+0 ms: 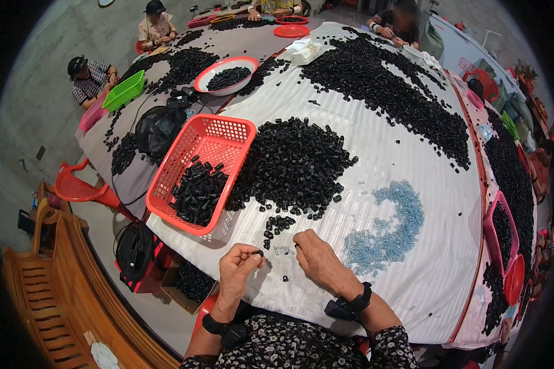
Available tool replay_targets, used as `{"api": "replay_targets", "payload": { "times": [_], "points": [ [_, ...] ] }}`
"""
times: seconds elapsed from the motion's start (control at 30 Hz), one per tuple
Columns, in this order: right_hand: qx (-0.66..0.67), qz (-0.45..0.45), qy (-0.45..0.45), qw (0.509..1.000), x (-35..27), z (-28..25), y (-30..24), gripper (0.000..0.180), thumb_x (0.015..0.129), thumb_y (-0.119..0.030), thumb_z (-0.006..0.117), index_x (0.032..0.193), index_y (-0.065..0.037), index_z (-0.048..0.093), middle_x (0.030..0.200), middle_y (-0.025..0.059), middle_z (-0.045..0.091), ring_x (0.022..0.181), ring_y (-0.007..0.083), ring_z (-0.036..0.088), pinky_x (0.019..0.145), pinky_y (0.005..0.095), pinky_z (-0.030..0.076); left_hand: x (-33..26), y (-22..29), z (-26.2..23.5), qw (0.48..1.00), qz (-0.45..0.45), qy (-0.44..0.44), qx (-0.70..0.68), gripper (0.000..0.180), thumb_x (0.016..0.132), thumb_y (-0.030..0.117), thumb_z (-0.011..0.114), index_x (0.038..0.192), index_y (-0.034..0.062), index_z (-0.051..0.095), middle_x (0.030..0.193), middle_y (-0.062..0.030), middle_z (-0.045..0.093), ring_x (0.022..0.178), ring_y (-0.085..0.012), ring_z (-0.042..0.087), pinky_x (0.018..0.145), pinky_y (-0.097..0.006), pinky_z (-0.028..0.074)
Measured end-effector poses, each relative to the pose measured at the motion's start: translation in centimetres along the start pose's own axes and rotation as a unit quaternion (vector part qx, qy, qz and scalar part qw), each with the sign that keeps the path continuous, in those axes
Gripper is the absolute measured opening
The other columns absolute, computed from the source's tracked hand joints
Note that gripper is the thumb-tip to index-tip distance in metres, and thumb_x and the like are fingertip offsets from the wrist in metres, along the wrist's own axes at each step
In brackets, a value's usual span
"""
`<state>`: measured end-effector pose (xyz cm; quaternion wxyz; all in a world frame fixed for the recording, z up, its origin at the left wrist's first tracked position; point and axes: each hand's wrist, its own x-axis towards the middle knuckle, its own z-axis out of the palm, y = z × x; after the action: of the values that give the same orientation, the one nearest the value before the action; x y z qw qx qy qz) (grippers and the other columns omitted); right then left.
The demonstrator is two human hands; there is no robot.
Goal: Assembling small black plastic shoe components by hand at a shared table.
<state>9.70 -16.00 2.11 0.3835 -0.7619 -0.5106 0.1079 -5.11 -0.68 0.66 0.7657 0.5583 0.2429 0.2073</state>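
Observation:
My left hand pinches a small black plastic part between thumb and fingers, just above the white striped table cover. My right hand hovers beside it with its fingertips curled at a tiny clear piece; I cannot tell if it grips it. A small cluster of black parts lies just beyond both hands. Behind that is a large heap of black parts. A pile of pale blue clear pieces lies to the right of my right hand.
A red mesh basket half full of black parts sits left of the heap. More black parts spread across the far table. Other people sit along the far and left edges. A red chair and a wooden bench stand at left.

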Motion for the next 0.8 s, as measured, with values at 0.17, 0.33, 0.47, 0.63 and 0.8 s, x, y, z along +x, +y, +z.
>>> {"api": "replay_targets", "payload": {
  "times": [0.17,0.33,0.47,0.63,0.8],
  "points": [
    [-0.014,0.004,0.000,1.000,-0.1,-0.2,0.0,0.017,0.080,0.002,0.052,0.095,0.000,0.045,0.085,0.0178,0.045,0.078,0.0359,0.052,0.067,0.0427,0.045,0.2,0.4,0.8,1.000,-0.004,-0.008,-0.007,0.013,0.085,-0.002,0.058,0.098,-0.0042,0.056,0.083,-0.0105,0.064,0.072,-0.0134,0.060,0.069,-0.026,0.050],
    [-0.031,0.009,-0.011,0.999,0.0,0.1,0.6,0.011,0.083,-0.002,0.051,0.093,0.000,0.047,0.084,0.0169,0.046,0.078,0.0358,0.052,0.067,0.0426,0.044,0.3,0.3,0.8,1.000,0.002,-0.014,-0.012,0.013,0.086,-0.001,0.056,0.099,-0.0044,0.056,0.084,-0.0103,0.064,0.072,-0.0136,0.060,0.070,-0.026,0.050],
    [-0.065,0.011,-0.013,0.998,0.0,0.3,1.0,0.009,0.084,-0.003,0.052,0.091,-0.001,0.046,0.083,0.0165,0.045,0.077,0.0354,0.051,0.066,0.0428,0.044,0.5,-0.1,0.0,1.000,0.012,0.001,-0.005,0.014,0.087,-0.001,0.055,0.100,-0.0048,0.056,0.083,-0.0100,0.063,0.072,-0.0137,0.059,0.070,-0.026,0.049],
    [-0.101,0.035,-0.018,0.994,0.0,0.1,0.9,0.014,0.085,-0.006,0.054,0.097,-0.001,0.048,0.087,0.0176,0.048,0.076,0.0353,0.053,0.066,0.0418,0.045,0.7,0.1,-0.4,1.000,0.005,0.010,-0.009,0.015,0.087,0.003,0.059,0.099,-0.0047,0.058,0.082,-0.0088,0.064,0.071,-0.0118,0.060,0.069,-0.024,0.050],
    [0.113,0.027,0.112,0.987,0.2,-2.0,-3.8,0.027,0.083,-0.007,0.059,0.107,-0.001,0.047,0.088,0.0154,0.050,0.076,0.0320,0.056,0.060,0.0395,0.046,1.1,0.4,-1.0,0.998,-0.008,0.046,-0.030,0.014,0.087,0.004,0.060,0.099,-0.0042,0.059,0.081,-0.0079,0.064,0.069,-0.0110,0.059,0.067,-0.022,0.049]
  ]
}}
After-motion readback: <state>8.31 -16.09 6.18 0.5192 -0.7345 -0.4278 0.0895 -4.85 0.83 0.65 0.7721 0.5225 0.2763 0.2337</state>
